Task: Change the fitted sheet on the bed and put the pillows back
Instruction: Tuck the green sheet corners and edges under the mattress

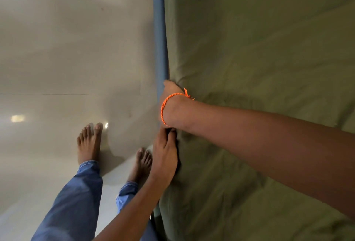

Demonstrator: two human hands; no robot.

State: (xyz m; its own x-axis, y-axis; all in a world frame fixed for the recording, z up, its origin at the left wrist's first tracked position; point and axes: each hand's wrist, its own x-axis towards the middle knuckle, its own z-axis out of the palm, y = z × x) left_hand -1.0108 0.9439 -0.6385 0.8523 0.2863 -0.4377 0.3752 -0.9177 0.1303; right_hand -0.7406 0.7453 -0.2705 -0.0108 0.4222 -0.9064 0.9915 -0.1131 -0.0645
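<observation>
An olive-green fitted sheet (259,52) covers the bed on the right side of the head view. A blue mattress edge (159,29) shows as a narrow strip along its left side. My right hand (171,91), with an orange thread band on the wrist, reaches over the edge of the bed; its fingers are curled down around the sheet's edge and hidden behind the mattress side. My left hand (165,156) lies just below it on the same edge, its fingertips pinching the sheet's hem under my right wrist. No pillows are in view.
A pale tiled floor (67,58) fills the left half. My bare feet (90,140) and blue jeans (76,202) stand right beside the bed's edge.
</observation>
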